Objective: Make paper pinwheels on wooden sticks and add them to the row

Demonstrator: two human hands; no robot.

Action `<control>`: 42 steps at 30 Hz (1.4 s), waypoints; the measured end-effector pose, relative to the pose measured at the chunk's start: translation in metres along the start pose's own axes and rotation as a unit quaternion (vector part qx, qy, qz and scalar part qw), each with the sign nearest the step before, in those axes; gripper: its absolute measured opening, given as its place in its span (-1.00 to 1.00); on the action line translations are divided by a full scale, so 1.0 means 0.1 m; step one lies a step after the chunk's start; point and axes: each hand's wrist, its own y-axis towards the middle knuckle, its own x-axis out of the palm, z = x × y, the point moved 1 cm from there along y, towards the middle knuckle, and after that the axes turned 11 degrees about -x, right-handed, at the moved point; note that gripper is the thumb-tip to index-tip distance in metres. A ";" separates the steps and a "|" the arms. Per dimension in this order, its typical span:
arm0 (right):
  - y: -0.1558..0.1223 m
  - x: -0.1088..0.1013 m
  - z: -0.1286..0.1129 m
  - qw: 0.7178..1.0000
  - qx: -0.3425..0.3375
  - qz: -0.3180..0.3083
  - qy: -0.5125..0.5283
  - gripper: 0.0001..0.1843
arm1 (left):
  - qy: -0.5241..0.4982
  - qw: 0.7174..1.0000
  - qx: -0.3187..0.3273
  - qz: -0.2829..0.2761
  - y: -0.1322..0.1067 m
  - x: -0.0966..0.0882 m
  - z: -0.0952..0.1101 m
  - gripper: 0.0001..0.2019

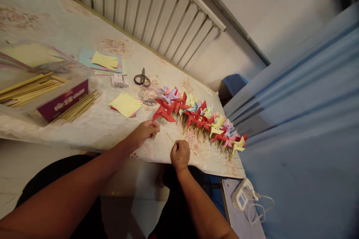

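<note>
My left hand (148, 131) is closed, its thumb and fingers pinched on the thin stick under a red paper pinwheel (163, 111). To its right, my right hand (181, 153) is curled round a thin wooden stick (170, 137), whose bare end points up and to the left. A long row of finished pinwheels (215, 124) in red, yellow, purple, pink and blue lies beyond my hands to the right. A small clear bag of shiny pins (150, 102) sits just behind the nearest red pinwheel.
Left of my hands lie yellow paper squares (126, 104), black-handled scissors (143, 79), small white boxes (119, 80) and a coloured paper stack (105, 61). Wooden sticks (80, 108) lie beside a clear plastic bag (30, 78). A radiator (146, 11) borders the table; a power strip (242, 194) is lower right.
</note>
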 end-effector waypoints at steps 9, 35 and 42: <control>0.00 0.01 0.00 1.000 0.003 0.000 -0.003 -0.86 | -0.007 1.000 -0.005 0.002 -0.02 0.02 0.03 -0.71; 0.03 -0.26 -0.12 0.983 -0.009 -0.093 0.156 -0.77 | -0.030 0.999 0.022 0.021 -0.02 -0.10 0.16 -0.81; 0.58 -0.74 -0.94 0.965 -0.169 0.002 0.199 -0.77 | -0.023 0.999 0.002 0.031 -0.03 -0.06 0.13 -0.84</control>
